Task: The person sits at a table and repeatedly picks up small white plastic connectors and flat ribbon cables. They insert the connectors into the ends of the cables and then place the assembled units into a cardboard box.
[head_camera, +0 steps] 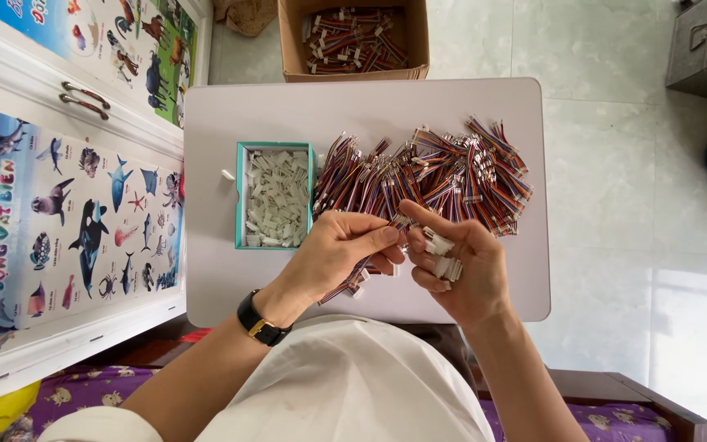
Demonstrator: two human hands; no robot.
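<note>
Head camera, looking straight down: the left hand [339, 250] has its fingers curled shut around a striped wire harness [352, 278], thumb pressed on the wires, whose loose ends trail out below the palm. The right hand [456, 266] sits just beside it, thumb and forefinger pinching a small white plastic connector [439, 243], with more white connectors [449, 268] tucked under the curled lower fingers. Both hands hover over the near edge of the white folding table [222, 278]. Behind them lies a broad heap of multicoloured wire harnesses [435, 176]. Left of that heap, a teal tray [240, 196] holds white connectors. Beyond the table, a cardboard box [288, 41] holds more wire bundles.
</note>
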